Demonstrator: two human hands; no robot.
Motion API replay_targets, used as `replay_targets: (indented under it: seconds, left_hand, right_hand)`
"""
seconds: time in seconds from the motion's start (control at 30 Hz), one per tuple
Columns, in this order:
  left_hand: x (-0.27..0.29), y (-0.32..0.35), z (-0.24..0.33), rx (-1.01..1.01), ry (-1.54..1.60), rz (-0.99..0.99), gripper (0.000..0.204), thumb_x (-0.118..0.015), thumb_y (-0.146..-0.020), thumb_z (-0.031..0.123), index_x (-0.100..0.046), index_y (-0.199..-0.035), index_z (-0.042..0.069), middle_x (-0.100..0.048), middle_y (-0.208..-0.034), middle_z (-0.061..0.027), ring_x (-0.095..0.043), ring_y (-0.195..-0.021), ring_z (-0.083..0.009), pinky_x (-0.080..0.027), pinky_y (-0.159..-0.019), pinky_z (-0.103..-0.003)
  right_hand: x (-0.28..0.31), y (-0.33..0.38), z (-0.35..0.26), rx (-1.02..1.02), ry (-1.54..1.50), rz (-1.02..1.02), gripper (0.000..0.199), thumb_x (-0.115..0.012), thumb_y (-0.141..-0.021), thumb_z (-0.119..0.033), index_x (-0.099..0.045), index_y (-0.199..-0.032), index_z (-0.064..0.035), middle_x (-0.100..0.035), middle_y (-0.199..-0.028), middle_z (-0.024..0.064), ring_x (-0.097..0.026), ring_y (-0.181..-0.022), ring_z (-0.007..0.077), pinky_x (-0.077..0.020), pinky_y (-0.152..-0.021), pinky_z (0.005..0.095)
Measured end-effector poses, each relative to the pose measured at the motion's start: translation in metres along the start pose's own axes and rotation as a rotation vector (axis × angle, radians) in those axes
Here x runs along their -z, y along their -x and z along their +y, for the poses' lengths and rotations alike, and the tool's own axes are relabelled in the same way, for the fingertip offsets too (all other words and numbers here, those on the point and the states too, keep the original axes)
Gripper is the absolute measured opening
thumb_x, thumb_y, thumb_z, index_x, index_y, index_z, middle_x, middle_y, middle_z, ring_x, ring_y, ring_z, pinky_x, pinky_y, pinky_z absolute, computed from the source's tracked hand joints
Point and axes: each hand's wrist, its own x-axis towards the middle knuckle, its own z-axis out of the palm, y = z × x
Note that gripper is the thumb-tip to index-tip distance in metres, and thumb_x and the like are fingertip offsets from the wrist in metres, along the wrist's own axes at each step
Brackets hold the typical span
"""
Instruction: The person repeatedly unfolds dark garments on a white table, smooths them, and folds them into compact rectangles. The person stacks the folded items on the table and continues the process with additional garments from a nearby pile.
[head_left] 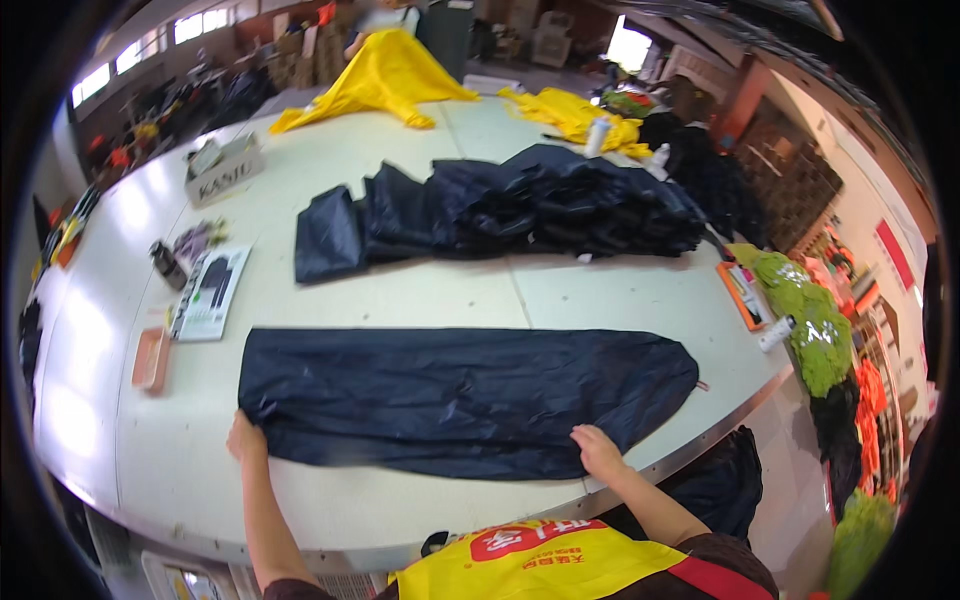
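Left hand (245,440): flat on the near left corner of the long dark navy fabric piece (460,398), fingers spread, pinning rather than pinching. The fabric piece lies lengthwise across the near part of the table (120,450), its rounded right end close to the table edge.

Right hand (597,450): open, palm down on the fabric's near edge, right of centre, grip closed on nothing.

Risks, in my judgement:
- The slick cloth may slide under flat palms and skew, since neither hand actually clasps it.
- The wrinkles between the hands could be pressed in as creases.
- The right end sits near the rim; a pull that way may let it slip off the table.

Behind, a stack of folded dark pieces (520,210) lies well apart. A booklet (208,292) and small orange tray (152,358) sit left, near enough to be nudged by a leftward sweep.
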Motion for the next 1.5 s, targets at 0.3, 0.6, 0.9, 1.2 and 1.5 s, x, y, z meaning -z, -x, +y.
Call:
replay_targets:
  seconds: [0.3,0.6,0.9,1.2,1.5]
  left_hand:
    - [-0.016,-0.01,-0.018,-0.084,0.472,0.076,0.035,-0.065,-0.071,0.008,-0.053,-0.102,0.001,-0.062,-0.09,-0.0123,-0.06,-0.082,-0.0263,-0.047,-0.075,-0.035]
    - [0.099,-0.059,-0.037,-0.287,1.649,-0.238,0.027,-0.05,-0.075,-0.002,-0.057,-0.101,0.002,-0.062,-0.093,-0.0068,-0.059,-0.086,-0.0155,-0.046,-0.082,-0.026]
    - [0.228,-0.098,-0.022,-0.309,1.272,-0.292,0.018,-0.057,-0.071,0.011,-0.061,-0.088,0.005,-0.058,-0.08,-0.0033,-0.053,-0.074,-0.0155,-0.042,-0.069,-0.026]
    - [0.324,-0.081,0.04,-0.6,1.357,-0.227,0.028,-0.057,-0.081,0.015,-0.057,-0.108,0.008,-0.059,-0.09,0.0021,-0.051,-0.077,-0.0055,-0.036,-0.062,-0.019]
    - [0.084,-0.045,-0.177,-0.283,1.834,-0.21,0.037,-0.057,-0.087,0.022,-0.049,-0.121,0.01,-0.054,-0.114,0.0009,-0.049,-0.106,-0.0116,-0.04,-0.089,-0.032]
  right_hand:
    - [0.008,0.004,-0.014,-0.137,0.038,0.013,0.038,-0.055,-0.068,0.006,-0.058,-0.105,-0.0007,-0.054,-0.114,0.0164,-0.049,-0.11,0.0311,-0.0391,-0.096,0.0361]
    - [0.132,-0.045,0.027,-0.581,0.216,0.22,0.019,-0.055,-0.068,-0.021,-0.059,-0.078,-0.0058,-0.062,-0.075,0.0198,-0.059,-0.073,0.039,-0.0486,-0.069,0.0468]
    - [0.28,-0.128,0.053,-0.553,-0.551,0.181,0.026,-0.048,-0.083,-0.014,-0.059,-0.105,-0.0054,-0.058,-0.073,0.0035,-0.055,-0.048,0.0111,-0.0426,-0.042,0.0236]
    - [0.344,-0.166,0.074,-0.342,-0.471,0.78,0.025,-0.044,-0.086,-0.007,-0.062,-0.103,-0.0044,-0.061,-0.092,0.0077,-0.063,-0.071,0.0157,-0.0551,-0.061,0.0266]
    - [0.117,-0.031,-0.008,-0.054,-0.298,0.64,0.038,-0.049,-0.064,0.01,-0.059,-0.099,-0.0002,-0.058,-0.104,0.0177,-0.057,-0.099,0.0322,-0.0465,-0.087,0.0391]
